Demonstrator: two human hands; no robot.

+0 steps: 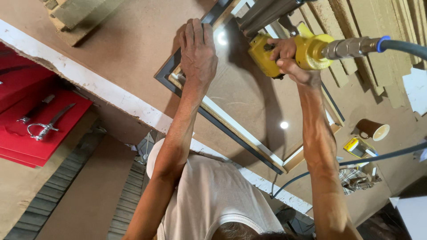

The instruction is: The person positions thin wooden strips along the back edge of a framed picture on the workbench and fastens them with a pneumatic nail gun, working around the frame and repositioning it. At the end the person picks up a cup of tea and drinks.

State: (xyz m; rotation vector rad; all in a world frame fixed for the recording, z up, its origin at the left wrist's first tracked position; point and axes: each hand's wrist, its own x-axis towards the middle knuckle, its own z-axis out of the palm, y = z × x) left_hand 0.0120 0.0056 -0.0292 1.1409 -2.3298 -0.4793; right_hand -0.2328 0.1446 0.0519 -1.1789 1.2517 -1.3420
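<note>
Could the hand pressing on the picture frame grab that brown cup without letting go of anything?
Probably not. The left hand lies flat on the frame, and the brown cup sits far across the table, beyond the right hand gripping the yellow air tool.

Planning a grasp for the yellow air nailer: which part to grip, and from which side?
Grip the yellow air nailer around its handle, where the right hand wraps it, between the head and the hose fitting. Come from the side away from the frame; the left hand and the magazine occupy the other sides.
</note>
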